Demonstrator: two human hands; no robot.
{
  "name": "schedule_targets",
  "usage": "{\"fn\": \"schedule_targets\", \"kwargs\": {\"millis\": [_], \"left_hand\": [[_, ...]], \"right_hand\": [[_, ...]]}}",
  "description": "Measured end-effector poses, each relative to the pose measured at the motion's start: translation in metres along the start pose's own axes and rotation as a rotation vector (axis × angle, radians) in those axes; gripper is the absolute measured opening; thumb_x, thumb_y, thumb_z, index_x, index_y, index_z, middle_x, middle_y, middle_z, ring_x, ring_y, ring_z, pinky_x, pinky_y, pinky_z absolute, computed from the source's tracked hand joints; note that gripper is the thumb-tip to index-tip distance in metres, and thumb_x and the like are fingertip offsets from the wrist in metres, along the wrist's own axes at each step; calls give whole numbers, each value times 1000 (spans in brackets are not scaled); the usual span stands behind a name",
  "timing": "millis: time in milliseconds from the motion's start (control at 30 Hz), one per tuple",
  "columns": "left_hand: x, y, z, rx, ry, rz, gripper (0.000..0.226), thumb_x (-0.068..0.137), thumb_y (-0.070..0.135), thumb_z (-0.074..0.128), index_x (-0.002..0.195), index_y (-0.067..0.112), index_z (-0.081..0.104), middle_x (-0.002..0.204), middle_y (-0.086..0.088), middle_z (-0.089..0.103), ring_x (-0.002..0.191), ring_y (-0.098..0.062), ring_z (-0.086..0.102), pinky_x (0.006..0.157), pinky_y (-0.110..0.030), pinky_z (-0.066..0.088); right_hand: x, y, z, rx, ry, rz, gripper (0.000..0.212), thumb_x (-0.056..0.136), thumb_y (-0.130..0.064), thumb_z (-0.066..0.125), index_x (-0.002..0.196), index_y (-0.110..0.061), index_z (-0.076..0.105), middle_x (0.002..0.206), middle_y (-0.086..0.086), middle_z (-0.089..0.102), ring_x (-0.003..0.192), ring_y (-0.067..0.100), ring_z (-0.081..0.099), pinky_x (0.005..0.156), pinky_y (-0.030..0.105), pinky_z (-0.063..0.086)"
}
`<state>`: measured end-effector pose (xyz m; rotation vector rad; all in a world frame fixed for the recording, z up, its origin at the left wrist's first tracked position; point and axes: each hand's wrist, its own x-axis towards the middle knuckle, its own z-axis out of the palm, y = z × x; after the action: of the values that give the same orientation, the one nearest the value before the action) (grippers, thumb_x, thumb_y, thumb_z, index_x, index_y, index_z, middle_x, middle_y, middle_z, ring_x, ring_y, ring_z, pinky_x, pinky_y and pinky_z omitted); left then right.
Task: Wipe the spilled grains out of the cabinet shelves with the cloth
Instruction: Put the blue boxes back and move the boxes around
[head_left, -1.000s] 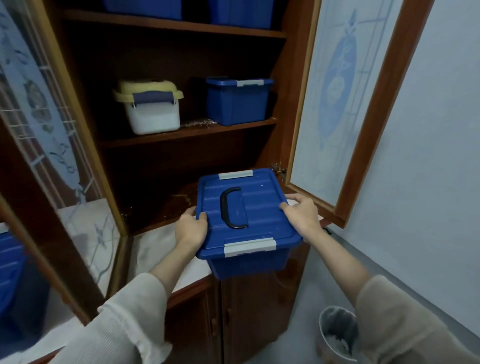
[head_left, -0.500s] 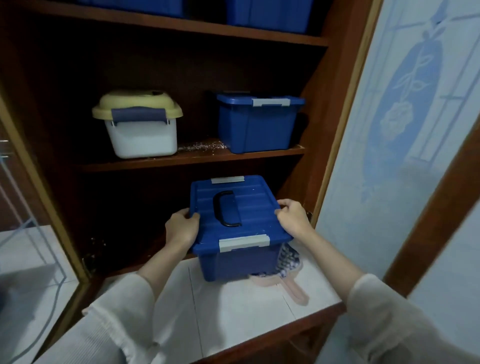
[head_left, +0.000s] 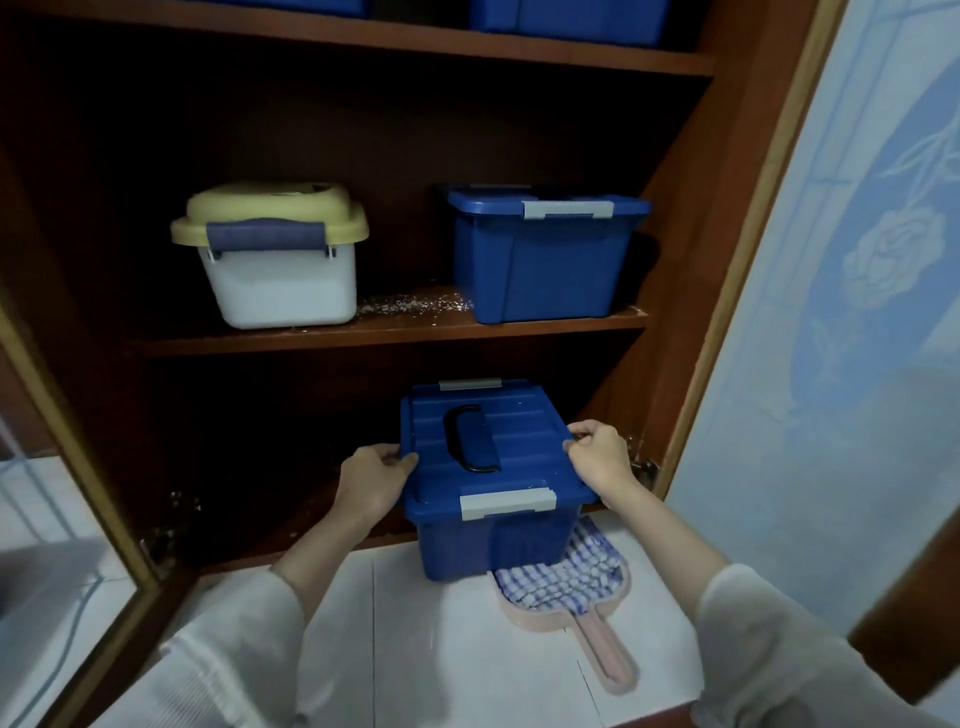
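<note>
Dark wooden cabinet (head_left: 727, 249) stood open, frosted glass door (head_left: 857, 364) swung out at right. Middle shelf (head_left: 363, 340) carried white box with yellow lid (head_left: 275, 270) at left and blue box (head_left: 540, 260) at right, spilled grains (head_left: 415, 304) scattered between them. Lower down, lidded blue bin (head_left: 488, 467) with black handle was at mouth of bottom shelf. Left hand (head_left: 374, 478) gripped its left lid rim, right hand (head_left: 597, 457) gripped right rim. Checked cloth (head_left: 566, 577) lay in pink dustpan (head_left: 608, 660) on white worktop (head_left: 441, 665), by bin's right front corner, partly hidden by it.
</note>
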<state>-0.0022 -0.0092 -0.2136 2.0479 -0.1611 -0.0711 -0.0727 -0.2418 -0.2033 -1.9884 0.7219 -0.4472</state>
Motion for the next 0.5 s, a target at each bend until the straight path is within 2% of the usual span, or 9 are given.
{"fn": "schedule_targets", "kwargs": {"millis": [100,133,200,267,333,367,433,500], "left_hand": [[-3,-7,-2,113,-20,102,47,95,26,52,136,5,46,131,-12,53,117,-24,52,97,-27,41],[-5,-9,-3,168,-19,160,48,96,28,50,139,8,42,135,-11,49,121,-24,49,100,-27,38],[-14,-11,-4,263,-39,260,49,98,33,43,143,16,38,141,-7,39,129,-21,40,105,-24,30],[-22,-16,-6,323,-87,351,49,97,39,37,143,23,37,149,-3,28,137,-19,29,108,-21,20],[-29,-23,-7,344,-159,401,51,95,44,39,143,28,36,156,1,14,143,-15,17,110,-19,12],[-32,-26,-7,340,-193,419,54,92,46,43,143,29,35,157,3,8,143,-12,13,109,-19,10],[-35,-31,-4,327,-227,433,61,86,46,56,141,30,35,158,6,-1,141,-7,13,107,-17,14],[-34,-32,-1,318,-208,430,67,81,42,66,140,27,38,158,4,-1,139,-8,18,107,-19,20]], "right_hand": [[1,3,2,-136,41,-61,29,90,-13,56,119,-5,59,94,10,67,85,23,62,74,31,51],[0,2,3,-251,78,-130,31,90,-18,58,119,-6,60,105,11,65,96,25,60,81,32,48],[-11,-1,4,-351,120,-390,37,87,-32,63,117,-10,63,117,7,60,109,24,53,90,31,42],[-30,-6,6,-330,23,-653,49,78,-50,68,112,-15,68,116,1,63,109,20,53,94,33,40],[-48,-2,14,-418,-130,-791,69,65,-68,64,113,-19,69,120,-2,63,111,18,53,97,32,37],[-54,1,20,-492,-188,-825,73,62,-69,62,117,-20,67,125,-3,61,114,18,51,98,31,32],[-58,13,28,-570,-215,-892,64,67,-52,69,122,-19,63,128,-3,59,114,21,52,99,33,29],[-55,21,34,-569,-96,-995,51,65,-21,75,115,-15,67,118,-1,66,101,24,61,92,39,43]]}}
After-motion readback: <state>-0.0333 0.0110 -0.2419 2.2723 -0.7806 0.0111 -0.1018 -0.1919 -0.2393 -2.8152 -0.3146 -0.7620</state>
